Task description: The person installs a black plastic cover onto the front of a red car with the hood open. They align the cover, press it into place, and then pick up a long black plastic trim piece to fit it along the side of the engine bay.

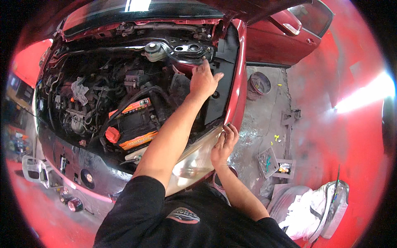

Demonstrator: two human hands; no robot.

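Left hand point(204, 79) spread flat on black inner fender panel point(221, 89); right hand point(224, 142) fingers pinching clear headlight lens point(194, 161) edge; grey floor tray point(268, 162) holds small parts.

We stretch our left arm far forward, left hand point(203, 79) flat with fingers spread; our right hand point(225, 142) stays close, fingers curled, pinching.
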